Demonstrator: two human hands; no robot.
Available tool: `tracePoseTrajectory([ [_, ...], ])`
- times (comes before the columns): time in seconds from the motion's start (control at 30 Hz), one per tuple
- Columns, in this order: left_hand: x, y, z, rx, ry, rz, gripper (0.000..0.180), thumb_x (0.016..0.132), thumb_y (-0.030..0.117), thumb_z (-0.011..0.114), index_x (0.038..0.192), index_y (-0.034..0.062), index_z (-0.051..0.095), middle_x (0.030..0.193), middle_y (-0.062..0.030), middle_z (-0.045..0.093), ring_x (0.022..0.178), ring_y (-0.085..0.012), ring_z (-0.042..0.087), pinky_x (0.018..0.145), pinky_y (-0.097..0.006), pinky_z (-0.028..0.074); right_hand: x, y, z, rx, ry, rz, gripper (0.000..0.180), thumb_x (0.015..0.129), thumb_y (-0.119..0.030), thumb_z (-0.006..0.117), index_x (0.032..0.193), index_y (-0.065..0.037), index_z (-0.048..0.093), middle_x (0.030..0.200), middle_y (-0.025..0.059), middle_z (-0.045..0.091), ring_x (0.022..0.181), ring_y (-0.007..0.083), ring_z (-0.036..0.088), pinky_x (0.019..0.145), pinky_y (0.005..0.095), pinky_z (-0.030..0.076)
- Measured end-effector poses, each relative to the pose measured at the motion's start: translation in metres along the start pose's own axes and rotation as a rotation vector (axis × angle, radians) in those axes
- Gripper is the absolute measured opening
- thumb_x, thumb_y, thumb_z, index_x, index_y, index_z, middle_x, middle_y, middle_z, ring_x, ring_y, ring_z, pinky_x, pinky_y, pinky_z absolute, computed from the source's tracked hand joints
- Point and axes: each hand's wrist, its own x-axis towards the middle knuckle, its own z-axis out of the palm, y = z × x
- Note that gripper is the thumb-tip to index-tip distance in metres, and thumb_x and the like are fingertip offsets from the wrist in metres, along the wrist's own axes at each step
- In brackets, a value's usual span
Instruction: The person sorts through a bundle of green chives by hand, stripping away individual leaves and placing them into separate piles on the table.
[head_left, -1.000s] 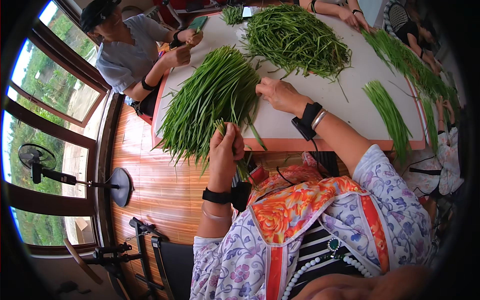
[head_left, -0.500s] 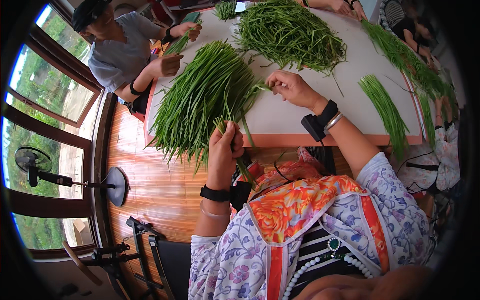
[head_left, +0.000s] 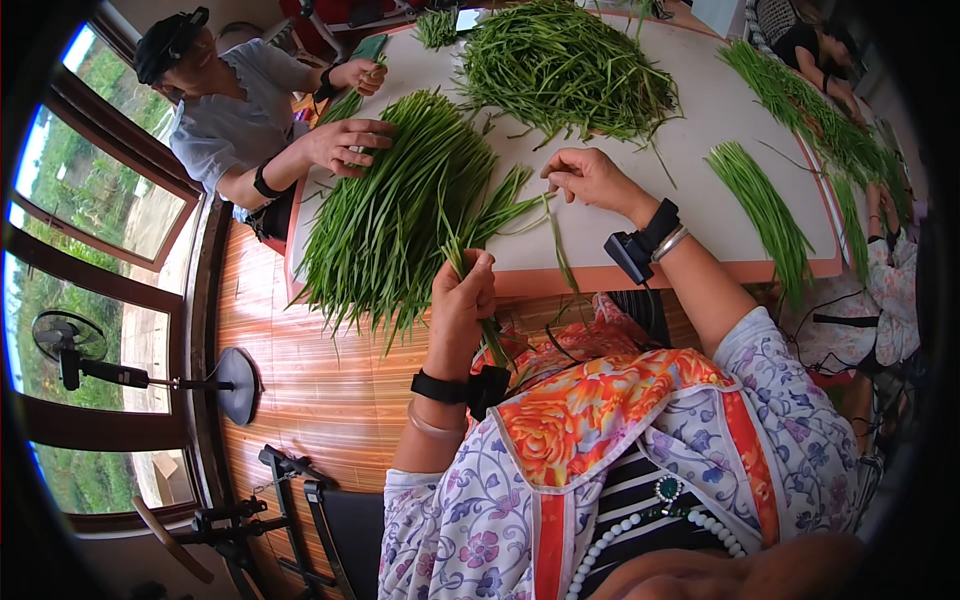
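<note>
Presently, one slim bunch of flat green leafy stalks (head_left: 493, 342), just off the near edge of the tabletop; single stalks too many to count. One left hand (head_left: 463, 300), fist closed snugly around that bunch. One right hand (head_left: 590, 182), thumb and forefinger drawn narrow over the tabletop, one loose green stalk (head_left: 563, 245) by its fingertips; whether it grips the stalk, cannot tell.

Bare white tabletop with pink edging (head_left: 720, 112), one, carrying five lots of greens: one large leafy green pile (head_left: 395, 210), overhanging the near left corner; one broad tangled green heap (head_left: 565, 75), toward the far edge; one small green clump (head_left: 436, 30), at the far edge; one tidy green bundle (head_left: 762, 215), overhanging the near edge at right; one long green row (head_left: 805, 115), along the right edge.

Black wrist straps, two, one per wrist. Co-worker at the left edge, one: one hand (head_left: 350, 148) at the large pile, fingers spread; other hand (head_left: 360, 77) near the far left corner. Black pedestal fan (head_left: 70, 345), one, on the floor.
</note>
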Motion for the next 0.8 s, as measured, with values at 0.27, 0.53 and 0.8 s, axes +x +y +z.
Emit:
tracePoseTrajectory([
  [0.27,-0.004,-0.002,-0.001,0.029,0.025,0.003,0.01,0.097,0.014,0.06,0.095,0.0064,0.054,0.066,0.0055,0.041,0.051,-0.0029,0.033,0.042,-0.019,0.021,0.003,-0.004,0.027,-0.542,0.121,-0.137,0.026,0.075,-0.02,0.074,0.086,0.0,0.062,0.076,0.0191,0.065,0.073,0.0353,0.064,0.068,0.0425,0.05],
  [0.53,-0.006,0.0,0.003,0.064,0.026,0.026,0.01,0.097,0.015,0.06,0.094,0.0058,0.055,0.065,0.0054,0.042,0.051,-0.0026,0.033,0.042,-0.019,0.021,-0.01,-0.008,0.002,-0.192,0.186,0.009,0.019,0.077,-0.005,0.071,0.093,-0.001,0.062,0.072,0.0069,0.064,0.062,0.015,0.062,0.053,0.0299,0.05],
  [0.8,0.0,-0.003,0.001,0.168,-0.016,0.075,0.018,0.1,0.019,0.055,0.096,0.0037,0.063,0.071,0.0034,0.054,0.053,-0.0015,0.036,0.044,-0.019,0.025,-0.025,-0.022,-0.052,0.081,0.534,-0.123,0.013,0.088,-0.011,0.071,0.092,-0.005,0.059,0.074,-0.0021,0.062,0.061,0.0037,0.058,0.049,0.018,0.045],
])
